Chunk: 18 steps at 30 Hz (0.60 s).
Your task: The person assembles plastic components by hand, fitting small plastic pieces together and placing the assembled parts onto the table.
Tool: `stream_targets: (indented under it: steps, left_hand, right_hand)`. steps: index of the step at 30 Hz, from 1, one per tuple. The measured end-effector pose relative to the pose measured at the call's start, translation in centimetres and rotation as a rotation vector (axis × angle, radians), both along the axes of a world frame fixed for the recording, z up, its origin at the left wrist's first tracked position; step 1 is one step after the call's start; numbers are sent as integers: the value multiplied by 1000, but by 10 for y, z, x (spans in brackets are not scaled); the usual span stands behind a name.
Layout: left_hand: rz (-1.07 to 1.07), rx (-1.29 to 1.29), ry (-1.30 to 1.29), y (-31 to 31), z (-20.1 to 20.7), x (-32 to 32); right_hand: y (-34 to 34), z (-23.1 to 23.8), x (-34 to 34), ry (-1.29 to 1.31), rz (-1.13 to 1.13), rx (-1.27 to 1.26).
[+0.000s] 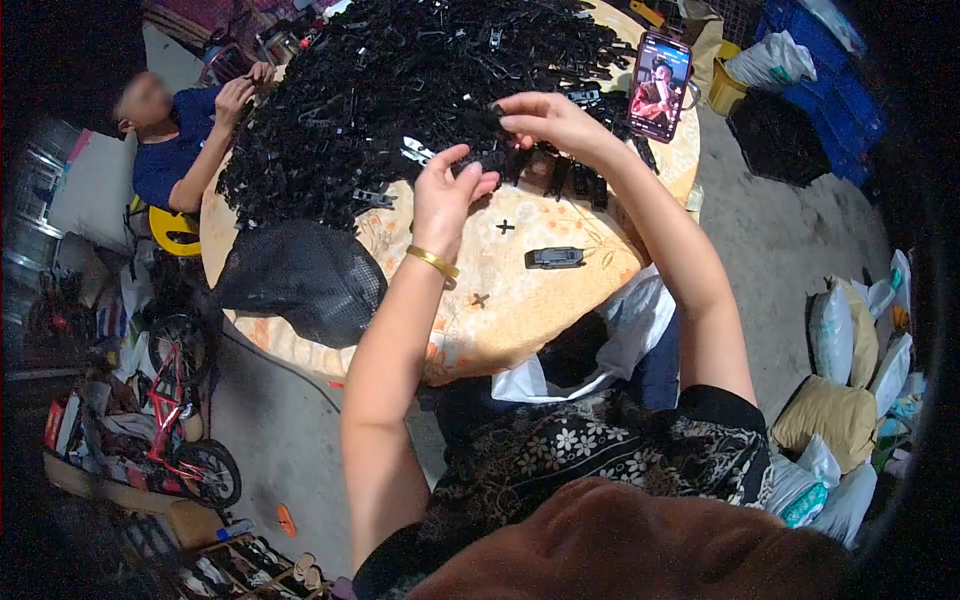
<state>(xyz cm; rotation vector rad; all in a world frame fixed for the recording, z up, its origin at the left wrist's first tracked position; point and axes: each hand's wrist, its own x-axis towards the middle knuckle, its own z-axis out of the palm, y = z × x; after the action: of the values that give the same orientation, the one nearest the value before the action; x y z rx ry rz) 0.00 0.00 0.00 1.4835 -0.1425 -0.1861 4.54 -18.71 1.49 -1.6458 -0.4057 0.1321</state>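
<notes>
A large heap of black plastic parts (330, 125), clip-like in shape, covers much of the round table. My right hand (560, 125) is over its near right side, thumb and forefinger pinched on a small black plastic piece (498, 109) that is mostly hidden. At the heap's near edge, my left hand (447, 200) has its fingers curved and apart, with nothing visible between them. Just beside its fingers lies a pale, shiny clip-shaped part (417, 151). On the bare cloth nearer me sit a long black plastic part (555, 258) and a small black cross-shaped piece (506, 227).
Patterned cloth covers the round table (480, 335). A black mesh basket (300, 275) lies at its left edge, and a phone (660, 88) stands at its right. Across on the left, another person (190, 130) handles something small. Filled sacks (830, 425) and a red bicycle (170, 410) flank the floor.
</notes>
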Motion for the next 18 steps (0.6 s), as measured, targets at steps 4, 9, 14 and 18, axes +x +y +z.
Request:
stream_targets:
  steps: [4,9,14,18]
  left_hand:
    - [114,-186,1,-4,6,-1]
    - [83,-137,-17,-7,4,-2]
    - [84,-30,-93,-8,-3,-2]
    - [87,-27,-81,-6,-6,-1]
  right_hand:
    - [-3,-4,-19,55,103,23]
    - [7,-9,-31,-94,-13,-130]
    - [17,-17,-39,-455,-231,-263]
    - [21,-10,-45,-650,-302,-408]
